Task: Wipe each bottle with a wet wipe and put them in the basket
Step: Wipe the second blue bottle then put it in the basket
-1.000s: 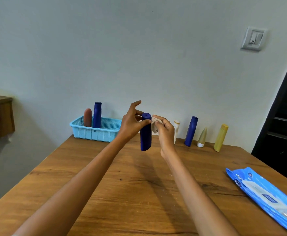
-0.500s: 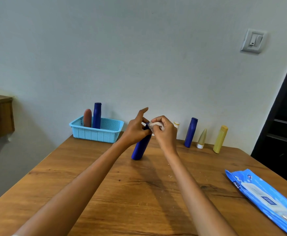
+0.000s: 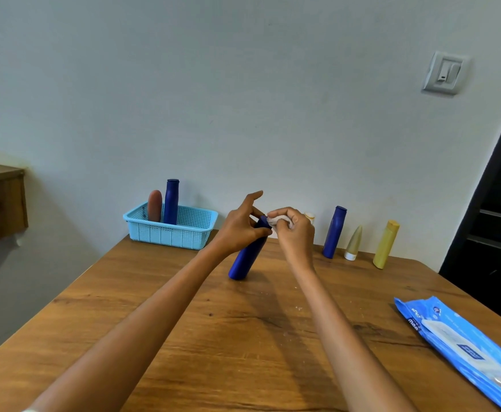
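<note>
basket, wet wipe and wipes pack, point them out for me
basket (image 3: 169, 233), head view, front mesh wall
wet wipe (image 3: 276, 220), head view, white wad pinched in the right hand's fingers
wipes pack (image 3: 463, 343), head view, middle of the blue wrapper

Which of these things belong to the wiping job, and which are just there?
Job: tilted dark blue bottle; crumpled white wipe; light blue plastic basket; blue wipe packet; upright blue bottle; yellow bottle.

Just there: wall switch; wooden table.
</note>
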